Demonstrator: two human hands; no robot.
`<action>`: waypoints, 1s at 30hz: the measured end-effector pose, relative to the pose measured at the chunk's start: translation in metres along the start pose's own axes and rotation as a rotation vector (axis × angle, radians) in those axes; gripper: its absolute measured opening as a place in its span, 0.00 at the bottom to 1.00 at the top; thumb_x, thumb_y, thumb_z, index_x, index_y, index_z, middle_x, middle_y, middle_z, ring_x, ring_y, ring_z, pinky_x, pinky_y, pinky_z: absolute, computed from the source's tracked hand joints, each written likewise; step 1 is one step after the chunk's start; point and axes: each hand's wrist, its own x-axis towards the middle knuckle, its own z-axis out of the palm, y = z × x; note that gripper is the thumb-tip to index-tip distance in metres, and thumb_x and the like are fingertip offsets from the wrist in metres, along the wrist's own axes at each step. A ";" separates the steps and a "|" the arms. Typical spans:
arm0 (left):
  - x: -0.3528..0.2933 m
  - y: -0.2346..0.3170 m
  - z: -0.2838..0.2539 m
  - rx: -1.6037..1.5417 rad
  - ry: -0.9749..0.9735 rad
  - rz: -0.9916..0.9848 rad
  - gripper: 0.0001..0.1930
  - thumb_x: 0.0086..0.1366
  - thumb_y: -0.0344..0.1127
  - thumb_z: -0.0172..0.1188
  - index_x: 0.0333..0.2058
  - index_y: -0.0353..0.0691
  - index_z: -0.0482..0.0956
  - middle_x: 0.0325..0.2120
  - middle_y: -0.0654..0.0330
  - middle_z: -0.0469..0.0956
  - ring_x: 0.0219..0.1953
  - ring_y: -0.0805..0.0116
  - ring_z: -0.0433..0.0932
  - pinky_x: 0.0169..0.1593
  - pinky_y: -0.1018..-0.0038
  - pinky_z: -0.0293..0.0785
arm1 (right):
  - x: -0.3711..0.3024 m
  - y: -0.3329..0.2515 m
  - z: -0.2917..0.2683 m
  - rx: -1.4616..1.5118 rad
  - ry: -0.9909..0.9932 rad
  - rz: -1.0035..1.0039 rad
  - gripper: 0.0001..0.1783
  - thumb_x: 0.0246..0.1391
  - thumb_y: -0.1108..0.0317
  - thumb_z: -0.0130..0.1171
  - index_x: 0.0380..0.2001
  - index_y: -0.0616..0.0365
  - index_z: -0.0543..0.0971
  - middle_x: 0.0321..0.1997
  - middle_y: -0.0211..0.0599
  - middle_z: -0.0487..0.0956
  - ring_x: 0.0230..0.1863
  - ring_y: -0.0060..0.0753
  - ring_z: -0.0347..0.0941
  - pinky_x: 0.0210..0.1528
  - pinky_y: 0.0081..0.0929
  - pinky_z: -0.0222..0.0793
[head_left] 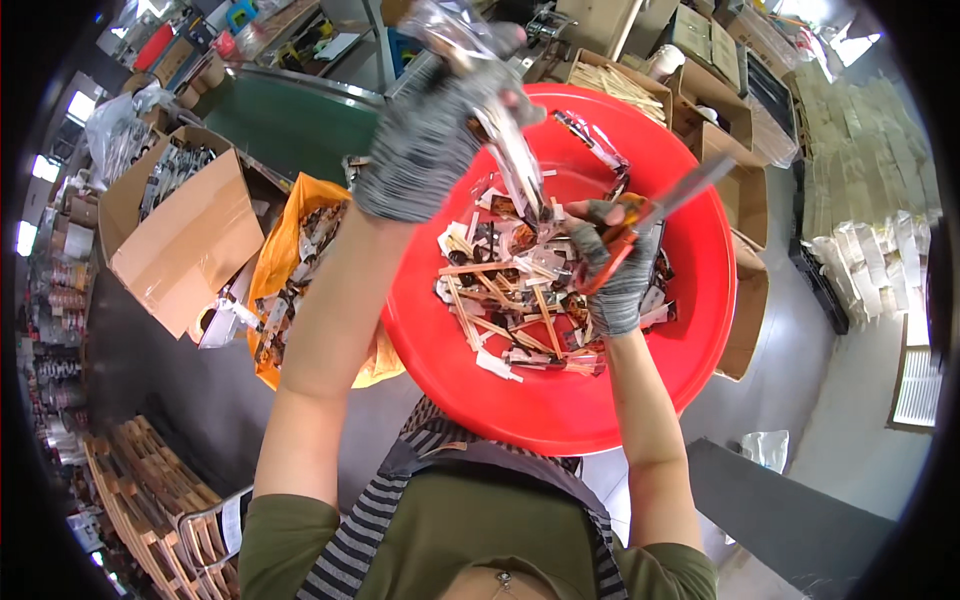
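My left hand [425,145], in a grey knitted glove, is closed around a long clear plastic packet [515,165]. The packet hangs tilted over a big red basin [520,425], with pale, stick-like contents showing through the film. Scissors [690,188] with orange-red handles are gripped in my right hand [622,285], also gloved in grey. Their blades point up and to the right, away from the packet. My right fingertips are close to the packet's lower end; whether they touch it I cannot tell. Inside the basin lie wooden sticks [548,318] and torn wrappers with dark and white pieces.
Left of the basin are an orange sack [290,225] with similar pieces and an open cardboard box [185,240] of packets. Another box with wooden sticks [618,85] stands beyond it. More cartons [745,300] line the right side. A green surface [300,120] lies at far left.
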 end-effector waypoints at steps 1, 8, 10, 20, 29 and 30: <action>0.007 0.005 0.003 0.177 0.034 -0.062 0.17 0.56 0.33 0.56 0.43 0.33 0.68 0.23 0.59 0.71 0.30 0.67 0.73 0.38 0.71 0.73 | 0.000 -0.002 -0.011 -0.079 0.034 -0.001 0.19 0.41 0.87 0.54 0.32 0.54 0.62 0.33 0.41 0.74 0.37 0.33 0.72 0.39 0.24 0.70; 0.042 0.029 0.005 0.344 -0.222 -0.105 0.24 0.56 0.41 0.54 0.48 0.32 0.64 0.28 0.59 0.70 0.32 0.67 0.70 0.40 0.74 0.69 | -0.012 -0.018 -0.020 -0.004 0.075 0.097 0.16 0.41 0.84 0.56 0.29 0.54 0.64 0.32 0.39 0.74 0.36 0.31 0.73 0.37 0.21 0.70; 0.043 0.024 0.000 0.173 -0.265 -0.195 0.24 0.57 0.38 0.53 0.50 0.32 0.62 0.28 0.60 0.70 0.33 0.67 0.69 0.43 0.74 0.67 | -0.017 -0.010 -0.023 0.109 0.006 0.137 0.15 0.41 0.82 0.58 0.30 0.55 0.65 0.33 0.37 0.73 0.36 0.30 0.71 0.37 0.22 0.71; 0.018 -0.012 -0.013 -0.380 -0.132 -0.214 0.21 0.57 0.34 0.55 0.50 0.40 0.64 0.28 0.62 0.69 0.34 0.66 0.69 0.57 0.52 0.57 | -0.031 0.011 -0.024 -0.043 -0.189 0.222 0.20 0.38 0.84 0.60 0.33 0.56 0.65 0.38 0.38 0.71 0.37 0.28 0.70 0.43 0.27 0.71; -0.041 -0.059 -0.027 0.080 0.283 -0.334 0.20 0.60 0.37 0.51 0.49 0.36 0.63 0.20 0.64 0.68 0.22 0.72 0.70 0.31 0.66 0.73 | -0.058 0.045 -0.058 -0.262 -0.151 0.318 0.20 0.40 0.70 0.64 0.36 0.56 0.66 0.34 0.33 0.70 0.36 0.30 0.68 0.41 0.24 0.68; -0.044 -0.063 -0.024 0.072 0.275 -0.334 0.20 0.60 0.37 0.51 0.49 0.36 0.63 0.20 0.64 0.68 0.22 0.72 0.70 0.31 0.66 0.73 | -0.054 0.050 -0.080 -0.427 -0.153 0.458 0.23 0.42 0.64 0.65 0.38 0.57 0.66 0.35 0.34 0.70 0.36 0.32 0.68 0.42 0.25 0.67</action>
